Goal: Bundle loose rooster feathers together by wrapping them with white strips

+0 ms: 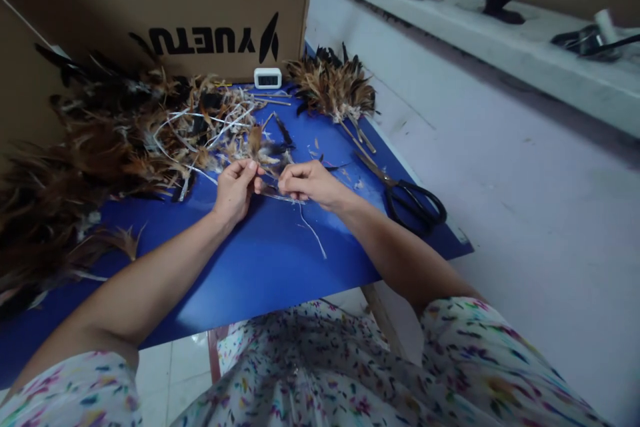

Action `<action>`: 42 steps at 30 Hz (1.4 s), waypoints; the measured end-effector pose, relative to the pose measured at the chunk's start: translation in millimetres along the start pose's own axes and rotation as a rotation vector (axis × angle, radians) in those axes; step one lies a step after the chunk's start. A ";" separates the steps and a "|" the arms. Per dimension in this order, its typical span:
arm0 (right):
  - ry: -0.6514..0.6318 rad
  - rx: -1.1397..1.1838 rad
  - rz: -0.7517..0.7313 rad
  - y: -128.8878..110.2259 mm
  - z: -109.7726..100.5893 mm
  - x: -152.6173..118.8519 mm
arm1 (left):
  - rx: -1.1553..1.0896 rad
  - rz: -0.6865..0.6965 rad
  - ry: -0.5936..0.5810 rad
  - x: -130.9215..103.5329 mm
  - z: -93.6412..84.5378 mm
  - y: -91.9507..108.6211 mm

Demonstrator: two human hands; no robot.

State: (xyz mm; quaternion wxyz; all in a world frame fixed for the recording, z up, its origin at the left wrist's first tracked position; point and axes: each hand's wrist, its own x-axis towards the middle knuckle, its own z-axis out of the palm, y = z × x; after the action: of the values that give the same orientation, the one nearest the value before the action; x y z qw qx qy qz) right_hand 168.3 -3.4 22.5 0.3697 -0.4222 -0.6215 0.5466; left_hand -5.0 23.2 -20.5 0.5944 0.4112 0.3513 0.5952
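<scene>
Over the blue table (280,253), my left hand (236,191) is closed in a pinch on a small brown feather (255,141) that points up and away. Close to its right, my right hand (311,184) has its fingers pressed together; what they grip is too small to make out. A thin stick with a white string (314,237) lies beneath the hands, the string trailing toward the front edge. Loose feathers and fluff lie just behind the fingers.
A big pile of brown feathers (115,127) covers the left side. At the back stand a cardboard box (200,7), a white digital clock (268,79) and a feather bundle (334,85). Black-handled scissors (411,203) lie at the right edge, beside the wall.
</scene>
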 end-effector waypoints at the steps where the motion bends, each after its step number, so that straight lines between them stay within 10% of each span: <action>1: -0.008 0.035 0.033 0.9 -2.6 0.1 | -0.003 0.002 -0.013 -0.2 -0.5 -0.2; 22: -0.108 0.298 0.187 -0.8 -8.4 2.4 | 0.033 -0.071 -0.134 -11.2 3.3 3.7; 42: 0.117 -0.126 -0.269 29.7 6.4 10.8 | 0.037 -0.196 -0.110 -19.2 8.2 6.9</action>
State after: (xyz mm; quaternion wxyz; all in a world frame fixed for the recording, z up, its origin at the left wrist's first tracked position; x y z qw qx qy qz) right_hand 161.9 5.7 -7.8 0.4479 -0.3884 -0.6829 0.4268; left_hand -1.3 3.1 -12.2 0.6603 0.4178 0.3678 0.5043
